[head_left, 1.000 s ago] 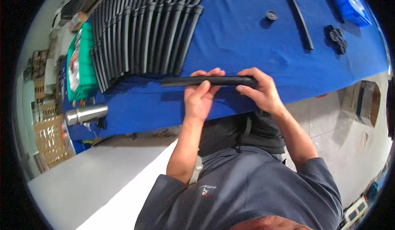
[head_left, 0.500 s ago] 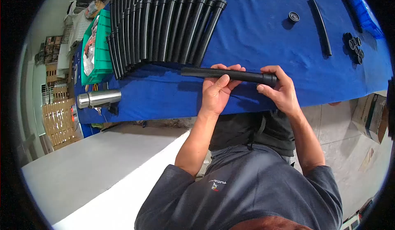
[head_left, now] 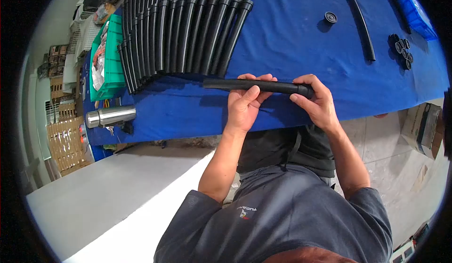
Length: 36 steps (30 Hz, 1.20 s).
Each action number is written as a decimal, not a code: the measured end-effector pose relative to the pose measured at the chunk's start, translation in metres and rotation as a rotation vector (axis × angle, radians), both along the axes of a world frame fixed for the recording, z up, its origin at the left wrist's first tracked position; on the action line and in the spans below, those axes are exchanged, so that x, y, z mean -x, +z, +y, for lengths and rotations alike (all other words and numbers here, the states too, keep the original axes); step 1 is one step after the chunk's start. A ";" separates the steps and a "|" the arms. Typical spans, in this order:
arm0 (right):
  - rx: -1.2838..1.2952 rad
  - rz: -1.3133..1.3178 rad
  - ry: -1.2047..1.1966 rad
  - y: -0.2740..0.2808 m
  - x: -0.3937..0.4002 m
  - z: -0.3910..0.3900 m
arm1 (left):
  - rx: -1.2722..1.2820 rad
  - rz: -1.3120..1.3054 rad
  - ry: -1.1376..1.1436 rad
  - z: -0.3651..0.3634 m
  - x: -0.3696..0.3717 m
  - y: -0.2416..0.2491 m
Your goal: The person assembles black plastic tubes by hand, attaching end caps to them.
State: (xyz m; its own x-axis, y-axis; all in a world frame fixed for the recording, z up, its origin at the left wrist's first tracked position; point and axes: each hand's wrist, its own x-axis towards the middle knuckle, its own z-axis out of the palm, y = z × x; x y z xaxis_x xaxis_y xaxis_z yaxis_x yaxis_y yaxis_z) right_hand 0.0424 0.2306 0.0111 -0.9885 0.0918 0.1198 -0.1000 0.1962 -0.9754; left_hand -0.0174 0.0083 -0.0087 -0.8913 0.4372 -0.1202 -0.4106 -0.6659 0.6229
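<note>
A black tube (head_left: 278, 87) lies level across both hands, over the near part of the blue cloth. My left hand (head_left: 246, 100) grips its middle, thumb on the near side and fingers on the far side. At the tube's right end, my right hand (head_left: 316, 98) is closed round the thicker collar, which its fingers partly cover. The tube's left end sticks out past my left hand. Beyond it, many similar black tubes (head_left: 188, 37) with collared ends lie side by side in rows.
A green bin (head_left: 110, 60) and a steel flask (head_left: 111, 116) are at the left. On the blue cloth (head_left: 282, 37) at the right lie a single black cap (head_left: 330, 17), a lone thin tube (head_left: 362, 30) and several caps (head_left: 403, 51). A blue crate (head_left: 414, 8) stands far right.
My right hand has closed further over the collar end, covering more of it. The whole view has shifted slightly; my left hand keeps its hold on the tube.
</note>
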 end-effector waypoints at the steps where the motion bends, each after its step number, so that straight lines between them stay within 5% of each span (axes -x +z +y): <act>1: 0.058 0.013 -0.031 -0.001 0.000 -0.005 | -0.011 0.002 -0.007 -0.002 0.001 -0.001; 5: 0.209 -0.251 0.032 0.003 -0.002 0.000 | -0.032 -0.011 0.014 -0.002 0.000 -0.003; 8: 0.026 -0.041 0.007 -0.001 -0.002 0.000 | -0.002 -0.020 0.005 0.001 0.000 0.003; 11: 0.218 0.019 -0.067 -0.003 0.000 -0.009 | -0.015 0.000 0.002 -0.001 0.001 -0.002; 14: 0.245 -0.205 0.014 0.005 -0.001 -0.002 | -0.040 -0.012 0.021 -0.001 0.000 -0.003; 32: 0.218 -0.038 -0.100 -0.001 0.002 -0.009 | -0.048 -0.014 0.010 -0.001 0.001 -0.002; 36: 0.201 -0.186 -0.012 -0.003 0.000 -0.001 | -0.043 -0.016 0.013 -0.001 0.001 -0.002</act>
